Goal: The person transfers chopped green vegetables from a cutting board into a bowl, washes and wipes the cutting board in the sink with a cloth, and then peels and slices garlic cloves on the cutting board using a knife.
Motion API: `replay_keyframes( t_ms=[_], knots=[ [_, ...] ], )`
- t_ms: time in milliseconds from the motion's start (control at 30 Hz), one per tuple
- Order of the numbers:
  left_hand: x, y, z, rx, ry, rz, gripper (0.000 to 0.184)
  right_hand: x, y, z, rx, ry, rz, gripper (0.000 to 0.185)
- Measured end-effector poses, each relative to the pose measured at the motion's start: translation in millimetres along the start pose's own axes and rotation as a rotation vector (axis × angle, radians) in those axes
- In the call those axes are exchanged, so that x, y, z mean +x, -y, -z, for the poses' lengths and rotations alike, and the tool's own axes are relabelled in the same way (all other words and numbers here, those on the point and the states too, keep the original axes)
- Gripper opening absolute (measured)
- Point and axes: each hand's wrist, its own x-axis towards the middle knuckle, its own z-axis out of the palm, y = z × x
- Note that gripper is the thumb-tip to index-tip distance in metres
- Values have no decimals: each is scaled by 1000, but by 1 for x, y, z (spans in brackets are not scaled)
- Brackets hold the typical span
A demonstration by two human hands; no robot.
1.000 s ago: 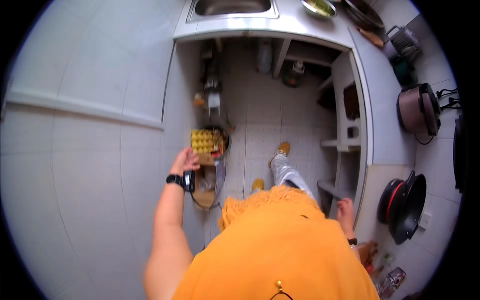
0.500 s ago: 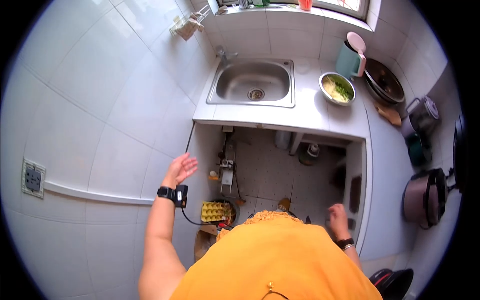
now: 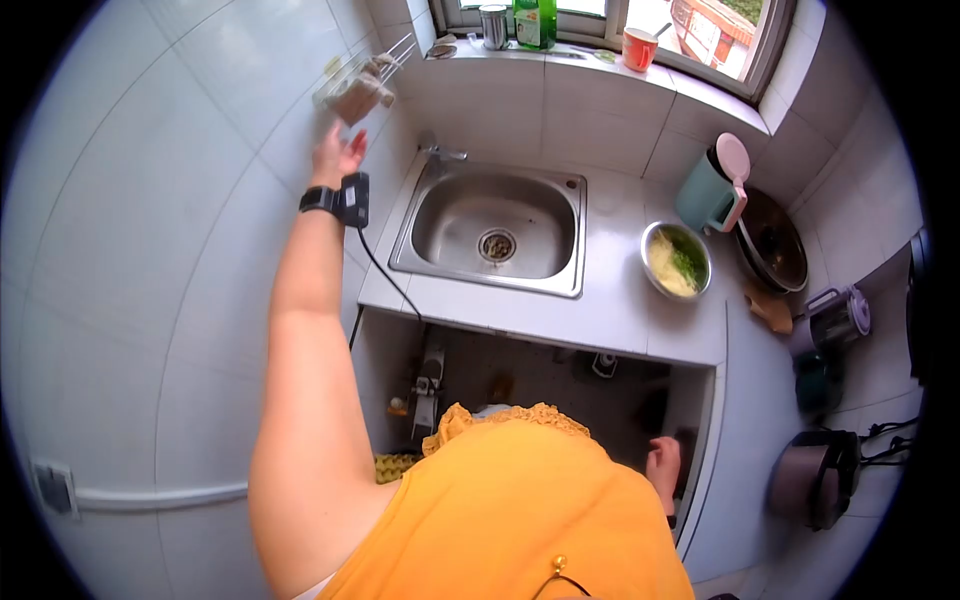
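Note:
My left hand (image 3: 338, 152) is raised along the tiled wall at the left, just under a brownish cloth (image 3: 358, 98) hanging on a wire wall rack (image 3: 395, 60). Its fingers look apart, and the fingertips are close to the cloth; whether they touch it is unclear. A black strap and a small box with a cable sit on that wrist. Low at my right side hangs my right hand (image 3: 663, 463), fingers loosely curled in, with nothing visible in it. Beyond my body, the steel sink (image 3: 440, 215) is set into the white counter (image 3: 615, 305), with a faucet (image 3: 440, 153) at its back left corner.
A metal bowl (image 3: 650, 275) of pale and green shreds stands right of the sink, near a teal kettle (image 3: 700, 190) and a dark pan lid (image 3: 775, 245). The sill holds a green bottle (image 3: 535, 25) and a red mug (image 3: 638, 50). A cooker (image 3: 815, 475) stands at right.
My left hand has risen from beside the counter's front to the cloth on the rack. The view has moved closer to the sink and window. My right hand stays low at my side.

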Motion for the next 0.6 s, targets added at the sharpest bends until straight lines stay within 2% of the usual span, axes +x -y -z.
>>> replay_keyframes(
  t_ms=[33,67,133,167,267,367,400,433,467,500,533,600],
  knots=[
    [3,-5,-25,-65,-108,-34,55,4,4,-2,3,-17,-60,17],
    [14,-9,-31,-72,-96,-25,55,9,5,-6,33,-16,-113,17],
    [28,-11,-32,-189,54,47,67,18,7,-19,27,-33,-147,17],
    [30,-10,-34,-183,-4,56,68,26,10,-23,33,-39,-174,17],
    [19,-16,-40,25,110,-30,38,49,35,-37,51,-24,-191,17],
    [37,-27,-24,131,113,-39,14,66,63,-48,78,-4,-145,16],
    [27,-38,-33,172,65,-79,12,76,74,-50,96,22,-140,16],
    [39,-52,-20,212,248,-148,14,87,81,-50,116,52,-133,16],
    [31,-56,-47,145,110,-283,20,97,85,-51,117,44,-147,16],
    [52,-76,-43,240,233,-319,29,107,88,-51,106,37,-52,15],
    [25,-79,-76,208,151,-358,33,117,92,-51,94,34,44,15],
    [-1,-85,-105,198,350,-331,31,143,107,-39,108,67,151,14]
  ],
)
